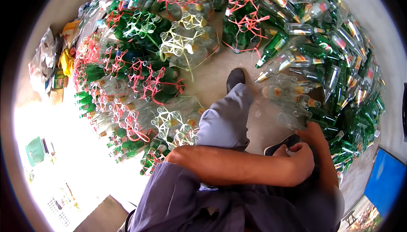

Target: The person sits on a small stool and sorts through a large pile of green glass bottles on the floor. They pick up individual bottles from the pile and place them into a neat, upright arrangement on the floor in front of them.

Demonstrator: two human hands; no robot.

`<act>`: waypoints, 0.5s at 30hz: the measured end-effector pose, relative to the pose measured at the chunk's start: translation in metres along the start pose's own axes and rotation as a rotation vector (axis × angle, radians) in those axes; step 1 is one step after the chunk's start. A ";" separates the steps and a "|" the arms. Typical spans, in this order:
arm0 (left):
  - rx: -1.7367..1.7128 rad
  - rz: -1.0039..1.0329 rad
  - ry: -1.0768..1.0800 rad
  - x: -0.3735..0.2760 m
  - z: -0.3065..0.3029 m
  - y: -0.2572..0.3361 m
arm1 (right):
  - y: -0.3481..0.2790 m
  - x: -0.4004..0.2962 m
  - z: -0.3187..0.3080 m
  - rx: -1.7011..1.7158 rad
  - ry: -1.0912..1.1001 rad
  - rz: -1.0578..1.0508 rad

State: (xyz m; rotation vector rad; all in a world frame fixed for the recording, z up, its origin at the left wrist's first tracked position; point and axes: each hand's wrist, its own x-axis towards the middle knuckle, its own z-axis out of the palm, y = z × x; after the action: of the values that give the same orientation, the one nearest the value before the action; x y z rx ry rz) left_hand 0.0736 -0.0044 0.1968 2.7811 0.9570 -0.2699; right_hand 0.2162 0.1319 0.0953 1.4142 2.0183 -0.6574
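Note:
My right hand (313,134) is at the right, its fingers closed at the mouth end of a clear glass bottle (288,120) that looks blurred. My left forearm crosses in front of my body. Just below the right hand, my left hand (300,155) is bent with its fingers apart, and I see nothing in it. Beside the held bottle stand several clear glass bottles (274,91) in a loose group on the floor. One of my dark shoes (279,146) shows partly behind the left hand.
A large heap of loose green and clear bottles (337,54) lies along the right. To the left stand many bottle bundles tied with pink strap (143,79) and pale yellow strap (182,39). Another pink-tied green bundle (243,25) stands ahead. A blue panel (386,179) is at lower right.

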 end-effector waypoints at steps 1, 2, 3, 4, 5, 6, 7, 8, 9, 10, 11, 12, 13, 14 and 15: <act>0.018 0.011 -0.007 0.003 0.004 0.002 | 0.002 -0.003 -0.004 -0.024 -0.011 0.004; 0.036 0.023 -0.014 0.007 0.009 0.005 | 0.010 -0.003 -0.002 -0.054 0.024 -0.014; 0.058 0.035 -0.020 0.008 0.011 0.006 | 0.023 -0.003 -0.001 -0.083 0.066 -0.031; 0.040 0.034 -0.023 0.003 0.010 0.004 | 0.026 -0.003 -0.002 -0.110 0.101 -0.055; 0.020 0.033 -0.027 -0.002 0.008 0.002 | 0.024 0.000 -0.003 -0.125 0.056 -0.039; 0.000 0.037 -0.025 -0.005 0.007 -0.001 | 0.023 0.000 -0.009 -0.143 0.013 -0.014; -0.024 0.038 -0.030 -0.006 0.009 -0.002 | 0.021 0.001 -0.011 -0.160 -0.032 0.009; -0.049 0.039 -0.036 -0.008 0.012 -0.003 | 0.019 0.003 -0.007 -0.121 -0.059 -0.027; -0.066 0.050 -0.029 -0.007 0.013 -0.003 | 0.021 0.003 -0.004 -0.085 -0.076 -0.047; -0.086 0.036 -0.024 -0.003 0.017 -0.001 | 0.021 0.003 -0.001 -0.048 -0.095 -0.067; -0.107 0.024 -0.020 0.002 0.022 0.004 | 0.019 0.004 0.005 -0.025 -0.092 -0.140; -0.128 0.009 -0.026 0.000 0.021 0.002 | 0.008 0.005 0.013 0.002 -0.093 -0.222; -0.152 0.014 -0.041 -0.002 0.018 0.001 | -0.004 0.006 0.023 0.031 -0.093 -0.301; -0.172 0.030 -0.047 -0.012 0.005 -0.007 | -0.014 0.009 0.034 0.084 -0.089 -0.309; -0.207 0.033 -0.065 -0.021 -0.001 -0.010 | -0.032 0.010 0.048 0.140 -0.101 -0.332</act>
State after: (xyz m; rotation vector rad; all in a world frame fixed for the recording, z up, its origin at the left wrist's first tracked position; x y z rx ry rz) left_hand 0.0512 -0.0094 0.2015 2.5813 0.8702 -0.2403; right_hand 0.1922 0.0958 0.0561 1.1018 2.1806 -1.0082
